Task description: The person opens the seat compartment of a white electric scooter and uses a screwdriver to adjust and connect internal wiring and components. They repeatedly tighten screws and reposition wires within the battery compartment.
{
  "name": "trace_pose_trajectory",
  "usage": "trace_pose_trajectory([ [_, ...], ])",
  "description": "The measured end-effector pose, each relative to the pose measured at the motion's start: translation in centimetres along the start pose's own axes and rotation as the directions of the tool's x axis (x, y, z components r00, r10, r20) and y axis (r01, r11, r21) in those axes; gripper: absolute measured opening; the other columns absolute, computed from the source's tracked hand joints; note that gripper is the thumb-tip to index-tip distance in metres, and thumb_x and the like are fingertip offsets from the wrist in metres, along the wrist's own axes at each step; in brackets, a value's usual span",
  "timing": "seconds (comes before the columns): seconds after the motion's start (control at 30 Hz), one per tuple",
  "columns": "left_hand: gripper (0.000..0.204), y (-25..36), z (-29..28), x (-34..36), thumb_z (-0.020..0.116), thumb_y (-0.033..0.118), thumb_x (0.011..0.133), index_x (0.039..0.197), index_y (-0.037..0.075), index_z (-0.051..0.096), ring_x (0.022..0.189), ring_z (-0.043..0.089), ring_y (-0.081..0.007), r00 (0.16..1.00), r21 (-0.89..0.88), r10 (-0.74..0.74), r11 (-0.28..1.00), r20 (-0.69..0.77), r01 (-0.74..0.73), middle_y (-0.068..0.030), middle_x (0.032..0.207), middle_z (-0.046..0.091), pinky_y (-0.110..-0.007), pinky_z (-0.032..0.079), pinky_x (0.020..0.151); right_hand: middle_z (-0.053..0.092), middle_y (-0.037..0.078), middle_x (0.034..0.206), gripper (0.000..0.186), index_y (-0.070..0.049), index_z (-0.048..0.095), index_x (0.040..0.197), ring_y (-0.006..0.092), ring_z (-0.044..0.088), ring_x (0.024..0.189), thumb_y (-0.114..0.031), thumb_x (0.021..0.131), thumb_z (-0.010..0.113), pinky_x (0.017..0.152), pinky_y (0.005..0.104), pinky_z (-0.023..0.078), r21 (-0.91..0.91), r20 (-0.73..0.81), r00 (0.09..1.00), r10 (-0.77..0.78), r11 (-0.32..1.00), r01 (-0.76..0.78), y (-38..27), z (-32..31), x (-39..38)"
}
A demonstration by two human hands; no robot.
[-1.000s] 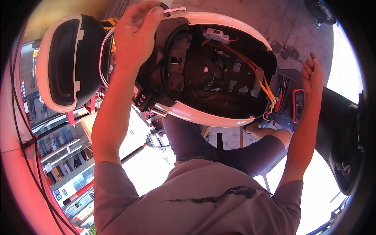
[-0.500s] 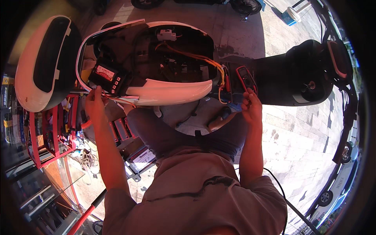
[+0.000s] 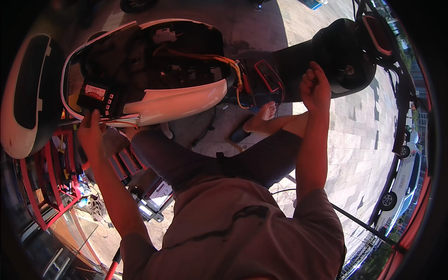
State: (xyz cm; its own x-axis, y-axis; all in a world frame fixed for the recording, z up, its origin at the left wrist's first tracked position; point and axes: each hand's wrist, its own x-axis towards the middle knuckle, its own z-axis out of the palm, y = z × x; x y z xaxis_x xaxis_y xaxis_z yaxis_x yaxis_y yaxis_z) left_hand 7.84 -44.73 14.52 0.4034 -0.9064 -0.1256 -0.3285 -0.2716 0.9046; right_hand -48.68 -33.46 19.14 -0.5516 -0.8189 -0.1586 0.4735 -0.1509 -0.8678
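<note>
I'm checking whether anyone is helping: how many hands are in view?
2: the left hand by the black box, the right hand raised, right of the red-edged multimeter. No others show; some may be hidden.

Orange cables (image 3: 236,68) obstruct the open compartment (image 3: 193,78) at its right

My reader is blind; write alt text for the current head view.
A person's left hand is at a black, boxy device at the rear of an opened white scooter body; the right hand hovers right of a red-rimmed black multimeter.

A dark-streaked greyish T-shirt (image 3: 210,254) tops dark shorts (image 3: 182,156).
</note>
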Motion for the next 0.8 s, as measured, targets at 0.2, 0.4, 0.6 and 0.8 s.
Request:
trace_pose_trajectory([
  [0.2,0.051,-1.1,0.0,1.0,0.073,0.031,0.085,0.119,-0.005,0.060,0.068,0.061,-0.0102,0.999,-0.079,-0.046,0.996,0.016,0.047,-0.0050,0.092,0.066,-0.022,0.048,0.058,0.050,0.004,0.076,0.025,0.000,0.051,0.115,0.0095,0.037,0.058,-0.012,0.096,0.040,0.046,0.0220,0.029,-0.002,0.167,0.984,0.064,0.998,-0.064,-0.4,2.1,1.2],
  [0.4,0.049,-0.6,-0.4,0.4,0.072,0.030,0.087,0.118,-0.006,0.060,0.066,0.062,-0.0108,0.999,-0.030,-0.026,0.999,0.036,0.028,-0.0061,0.091,0.066,-0.023,0.049,0.056,0.052,0.007,0.080,0.017,-0.002,0.053,0.101,0.0100,0.041,0.060,-0.007,0.092,0.040,0.046,0.0221,0.031,-0.051,0.144,0.977,0.158,0.987,-0.152,2.0,4.8,3.1],
  [0.6,0.058,1.4,0.4,0.0,0.072,0.028,0.086,0.124,-0.012,0.054,0.064,0.062,-0.0113,0.999,0.022,0.016,1.000,-0.042,-0.015,-0.0098,0.087,0.066,-0.023,0.050,0.056,0.045,-0.002,0.068,0.015,-0.007,0.054,0.084,0.0054,0.035,0.053,-0.003,0.086,0.039,0.044,0.0208,0.025,-0.323,0.292,0.901,0.319,0.920,-0.221,5.7,7.8,5.3],
  [0.8,0.066,3.6,0.7,1.4,0.077,0.030,0.080,0.126,-0.010,0.053,0.085,0.064,-0.0171,0.993,0.172,-0.042,0.983,-0.107,0.060,-0.0131,0.098,0.067,-0.029,0.051,0.072,0.044,-0.005,0.063,0.021,-0.004,0.060,0.092,0.0027,0.035,0.053,-0.007,0.089,0.039,0.047,0.0191,0.025,-0.599,0.500,0.695,0.516,0.786,-0.153,12.0,14.1,7.2],
])
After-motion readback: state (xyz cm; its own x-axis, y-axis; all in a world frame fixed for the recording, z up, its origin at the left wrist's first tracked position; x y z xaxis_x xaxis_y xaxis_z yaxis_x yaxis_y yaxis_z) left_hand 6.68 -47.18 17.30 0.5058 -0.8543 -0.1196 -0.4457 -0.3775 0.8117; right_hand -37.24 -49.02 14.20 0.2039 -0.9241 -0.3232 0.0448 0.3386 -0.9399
